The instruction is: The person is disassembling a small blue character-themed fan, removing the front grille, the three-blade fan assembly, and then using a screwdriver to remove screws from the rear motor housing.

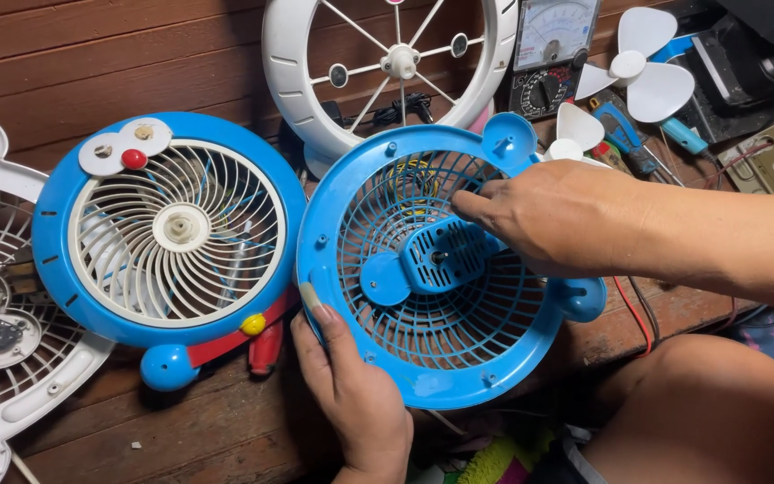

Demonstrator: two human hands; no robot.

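Centrally, blue fan grille (423,341) held by left hand (351,394), right hand (557,215).

Your left hand (356,394) and right hand (559,215) were both bare, with no gloves, rings or watch showing. Your right forearm ran out to the picture's right edge with no sleeve over it, and your left wrist was likewise uncovered where it left the bottom edge. Your fingernails were short, the left thumbnail plainly visible. Your knee at lower right was bare too, with a strip of dark cloth edged in white just beside it.
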